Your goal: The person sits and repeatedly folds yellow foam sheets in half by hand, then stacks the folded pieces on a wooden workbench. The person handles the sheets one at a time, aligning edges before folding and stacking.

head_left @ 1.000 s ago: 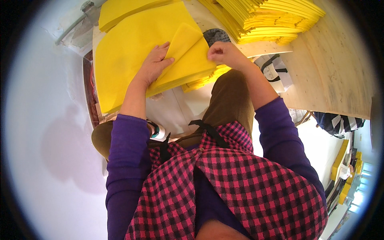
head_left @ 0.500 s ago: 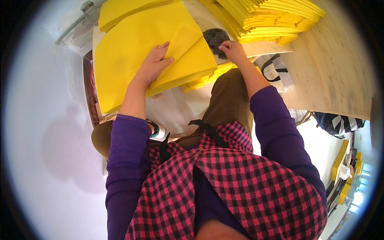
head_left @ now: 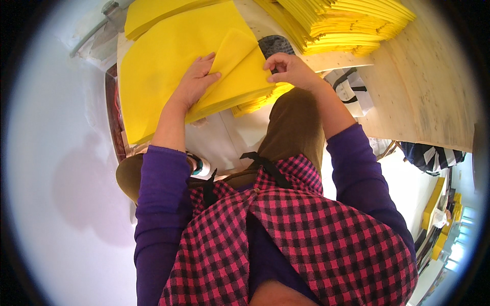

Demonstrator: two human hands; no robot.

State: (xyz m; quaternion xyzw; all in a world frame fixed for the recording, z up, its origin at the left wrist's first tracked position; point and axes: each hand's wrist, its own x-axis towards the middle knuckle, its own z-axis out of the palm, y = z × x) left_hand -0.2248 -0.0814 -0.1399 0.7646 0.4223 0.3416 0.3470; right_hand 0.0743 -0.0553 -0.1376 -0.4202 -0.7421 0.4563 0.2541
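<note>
A thick stack of soft yellow sheets (head_left: 163,76), perhaps cloth or felt, lies in front of me on the table. A flap of the top sheet (head_left: 232,53) is folded over near the right side. On top of the stack my left hand (head_left: 196,81) lies with its fingers stretched out, the fingertips beside the flap. My right hand (head_left: 293,71) is at the stack's right corner, its fingers curled and a gap showing between thumb and forefinger. Partly behind that hand is a dark grey textured patch (head_left: 275,46) on the table; I cannot tell its kind.
Several folded yellow sheets are piled (head_left: 352,28) at the far right, on a pale wooden board (head_left: 423,81). Another yellow stack (head_left: 163,15) is at the far left. Under the board edge sits a white bag with black straps (head_left: 352,89). A white wall (head_left: 61,153) rises at left.
My right hand has come off the dark patch and moved left to the stack's corner, its thumb and forefinger now apart. My left hand has hardly moved.
</note>
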